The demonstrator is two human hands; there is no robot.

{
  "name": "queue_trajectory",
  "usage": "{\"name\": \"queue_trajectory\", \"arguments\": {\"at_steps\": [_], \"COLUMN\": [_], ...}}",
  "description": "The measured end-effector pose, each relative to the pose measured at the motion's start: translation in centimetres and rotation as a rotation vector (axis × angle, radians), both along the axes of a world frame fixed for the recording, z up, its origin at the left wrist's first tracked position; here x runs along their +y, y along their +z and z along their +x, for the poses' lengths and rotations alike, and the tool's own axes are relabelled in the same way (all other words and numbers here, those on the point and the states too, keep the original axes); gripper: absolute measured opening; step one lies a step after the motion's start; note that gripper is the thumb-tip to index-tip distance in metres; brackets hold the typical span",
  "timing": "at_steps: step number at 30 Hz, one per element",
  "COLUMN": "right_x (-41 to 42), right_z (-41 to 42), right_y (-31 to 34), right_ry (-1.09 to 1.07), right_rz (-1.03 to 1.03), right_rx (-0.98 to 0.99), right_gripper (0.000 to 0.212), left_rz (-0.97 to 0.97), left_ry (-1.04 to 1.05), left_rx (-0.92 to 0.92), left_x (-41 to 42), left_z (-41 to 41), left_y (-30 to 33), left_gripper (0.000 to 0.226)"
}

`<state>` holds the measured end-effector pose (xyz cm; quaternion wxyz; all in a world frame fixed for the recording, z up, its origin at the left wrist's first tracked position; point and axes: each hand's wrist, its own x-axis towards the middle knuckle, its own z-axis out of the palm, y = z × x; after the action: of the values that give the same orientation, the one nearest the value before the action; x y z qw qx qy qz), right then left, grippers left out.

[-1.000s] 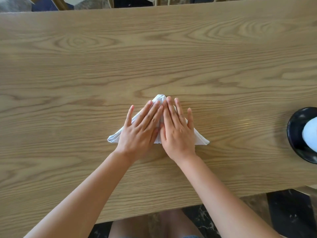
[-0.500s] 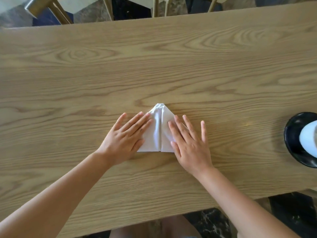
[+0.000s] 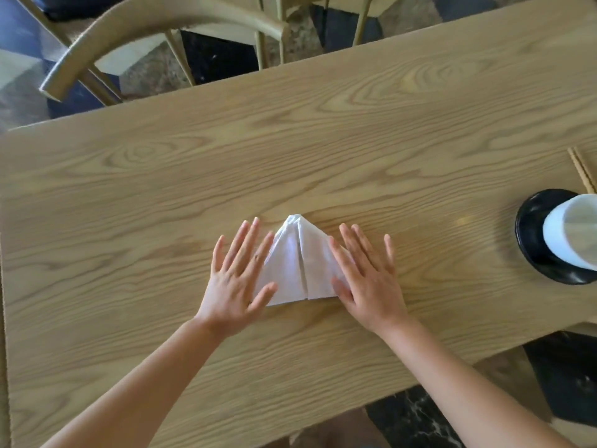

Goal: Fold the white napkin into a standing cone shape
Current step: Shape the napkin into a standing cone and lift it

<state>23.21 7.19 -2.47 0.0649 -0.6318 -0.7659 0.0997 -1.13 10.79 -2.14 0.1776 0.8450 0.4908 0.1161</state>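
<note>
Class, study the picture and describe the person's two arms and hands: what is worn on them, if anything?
Both forearms are bare up to the edge of the picture, with no sleeves, watch or bracelets in view. The left hand and the right hand wear no gloves. No ring shows clearly on either hand. The fingernails look short and unpainted, though the picture is too soft to be sure.

Just one head cam here, looking steeply down and forward at the desk (image 3: pixel 161 189) from close up, wide-angle.

A white cup (image 3: pixel 570 232) on a black saucer (image 3: pixel 533 240), possibly chopsticks (image 3: pixel 583 174) beyond it.
</note>
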Motion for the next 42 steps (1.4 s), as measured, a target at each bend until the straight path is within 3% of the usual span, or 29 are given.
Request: {"name": "queue_trajectory", "arguments": {"at_steps": [2,3,5,7,10,20,23,27,30,34,42], "right_x": [-0.9,-1.3,-2.0,-2.2,-2.0,-0.5,-0.7,-1.7,-2.4,-2.7,-2.0], "right_z": [0.4,0.6,0.8,0.7,0.0,-1.1,-2.0,-3.8,-5.3,-8.0,-13.5], "right_y": [0.7,0.9,1.2,1.4,1.8,3.9,5.2,7.2,8.4,9.2,7.3], "right_ry": [-0.222,-0.307,-0.419,-0.506,-0.623,-0.861,-0.918,-0.983,-0.931,-0.797,-0.545], "right_rz": [0.027,0.035,0.047,0.029,-0.054,-0.289,-0.250,-0.114,-0.031,0.120,0.327], "right_rx": [0.023,0.033,0.054,0.044,0.012,0.152,0.332,0.556,0.636,0.627,0.568], "right_gripper": [0.058,0.057,0.052,0.047,0.048,0.018,0.019,0.026,0.022,0.018,0.013], "left_rz": [-0.027,-0.148,-0.674,-1.145,-1.390,-1.551,-1.563,-1.504,-1.341,-1.194,-1.329], "left_ry": [0.190,0.300,0.497,0.556,0.481,0.464,0.422,0.327,0.264,0.293,0.392], "left_rx": [-0.250,-0.395,-0.684,-0.655,-0.454,-0.140,-0.089,-0.012,-0.002,-0.026,-0.091], "left_x": [1.0,1.8,4.1,6.7,9.3,13.6,14.3,14.3,13.5,12.8,13.1], "left_z": [1.0,1.6,2.9,3.6,4.0,5.2,5.5,5.5,5.7,5.7,5.3], "left_y": [2.6,4.1,6.0,6.8,6.5,4.9,5.1,5.1,4.7,3.7,3.7], "left_gripper": [0.055,0.048,0.043,0.056,0.069,0.079,0.072,0.042,0.025,0.023,0.017]}}
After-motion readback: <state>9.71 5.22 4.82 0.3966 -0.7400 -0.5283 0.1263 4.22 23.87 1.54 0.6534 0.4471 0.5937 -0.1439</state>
